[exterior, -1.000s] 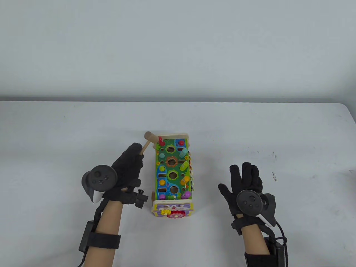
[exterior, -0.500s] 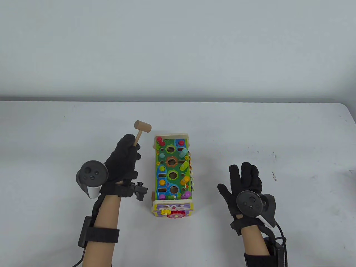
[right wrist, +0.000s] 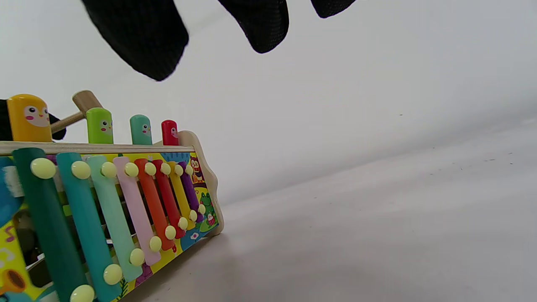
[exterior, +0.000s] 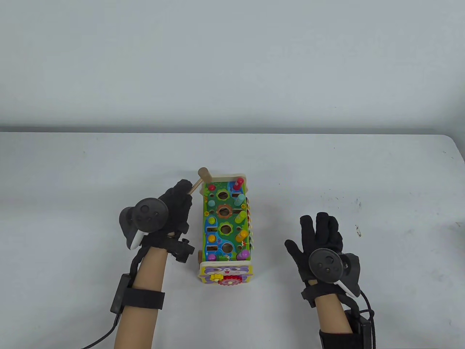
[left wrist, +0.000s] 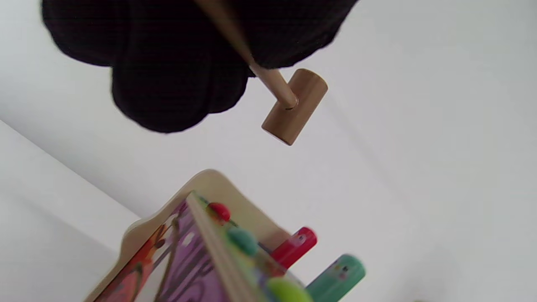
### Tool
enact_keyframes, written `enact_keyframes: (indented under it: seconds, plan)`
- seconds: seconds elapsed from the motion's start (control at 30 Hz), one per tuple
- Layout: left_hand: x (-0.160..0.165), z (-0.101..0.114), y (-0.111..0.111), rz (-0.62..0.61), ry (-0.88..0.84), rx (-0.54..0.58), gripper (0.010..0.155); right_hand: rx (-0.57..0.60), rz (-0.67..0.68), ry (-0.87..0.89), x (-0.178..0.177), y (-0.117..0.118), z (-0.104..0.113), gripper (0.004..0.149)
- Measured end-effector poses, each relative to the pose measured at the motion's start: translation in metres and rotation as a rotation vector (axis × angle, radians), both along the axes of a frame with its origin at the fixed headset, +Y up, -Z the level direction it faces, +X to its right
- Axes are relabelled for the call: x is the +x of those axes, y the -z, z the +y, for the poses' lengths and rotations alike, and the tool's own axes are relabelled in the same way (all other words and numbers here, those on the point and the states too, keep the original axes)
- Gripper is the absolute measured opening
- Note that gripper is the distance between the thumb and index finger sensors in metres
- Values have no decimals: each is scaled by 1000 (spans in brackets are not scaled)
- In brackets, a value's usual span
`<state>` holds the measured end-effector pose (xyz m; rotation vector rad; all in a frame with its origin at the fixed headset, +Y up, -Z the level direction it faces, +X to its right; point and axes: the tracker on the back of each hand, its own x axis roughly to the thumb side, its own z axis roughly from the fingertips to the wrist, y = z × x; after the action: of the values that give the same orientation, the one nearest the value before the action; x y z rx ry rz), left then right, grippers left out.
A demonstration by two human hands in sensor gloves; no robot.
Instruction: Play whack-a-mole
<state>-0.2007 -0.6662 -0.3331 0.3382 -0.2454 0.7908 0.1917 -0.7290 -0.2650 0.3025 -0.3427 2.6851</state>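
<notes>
My left hand (exterior: pixel 174 207) grips the wooden hammer (exterior: pixel 202 177) over the colourful toy's (exterior: pixel 226 229) far-left corner, my right hand (exterior: pixel 319 240) lying flat and released on open table (exterior: pixel 392 203).

A white, faintly scuffed bench (exterior: pixel 327 163) with a rounded far right corner carried the colourful wooden whack-a-mole toy box (exterior: pixel 225 229), which stood near its middle, a cartoon face panel on its near end. The black-gloved right hand (exterior: pixel 321 243) lay flat on the bench, well apart from the box
</notes>
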Motion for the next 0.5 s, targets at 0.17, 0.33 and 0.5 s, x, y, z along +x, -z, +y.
enact_keyframes:
  seconds: [0.17,0.33,0.5]
  plan:
    - [-17,13,-25,20,-90,130,51,7,7,-2,-1,-1,1,72]
    - [-30,11,-52,28,-139,169,50,3,12,5,-2,-2,0,72]
    - [-44,-3,-79,56,-145,154,49,0,16,8,-3,-4,0,72]
